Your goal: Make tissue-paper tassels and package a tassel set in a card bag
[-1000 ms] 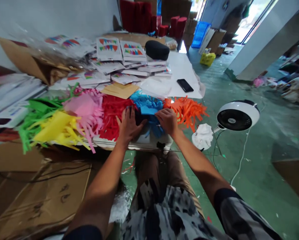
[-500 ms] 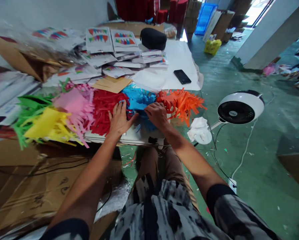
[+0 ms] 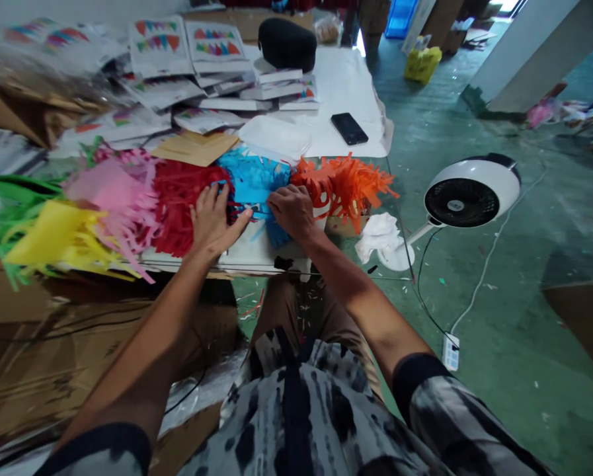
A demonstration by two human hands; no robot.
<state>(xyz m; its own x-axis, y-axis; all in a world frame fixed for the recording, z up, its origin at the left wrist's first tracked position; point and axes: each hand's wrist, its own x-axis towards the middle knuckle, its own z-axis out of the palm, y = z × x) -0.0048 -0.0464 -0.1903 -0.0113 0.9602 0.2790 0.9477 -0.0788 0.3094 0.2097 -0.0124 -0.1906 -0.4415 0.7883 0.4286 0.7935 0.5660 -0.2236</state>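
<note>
Blue fringed paper (image 3: 251, 182) lies on the table between my hands. My left hand (image 3: 211, 218) is open with fingers spread, resting where the red fringed paper (image 3: 174, 211) meets the blue. My right hand (image 3: 293, 211) is curled closed on the right edge of the blue paper; its fingertips are partly hidden. Just beyond that hand, orange fringed paper (image 3: 355, 185) spreads to the right. On the left lie pink (image 3: 108, 185), yellow (image 3: 53, 231) and green (image 3: 8, 205) fringed bunches.
Several packets with printed bunting (image 3: 162, 46) are piled at the back, beside a black case (image 3: 287, 45). A phone (image 3: 349, 128) lies on the white table cover (image 3: 340, 79). To the right stands a fan (image 3: 465, 198). Cardboard boxes (image 3: 53, 370) sit below the table's left side.
The whole view has shifted, so the table appears farther left and higher. My left thumb is farther from the right hand's fingers, and more of the blue paper shows between my hands.
</note>
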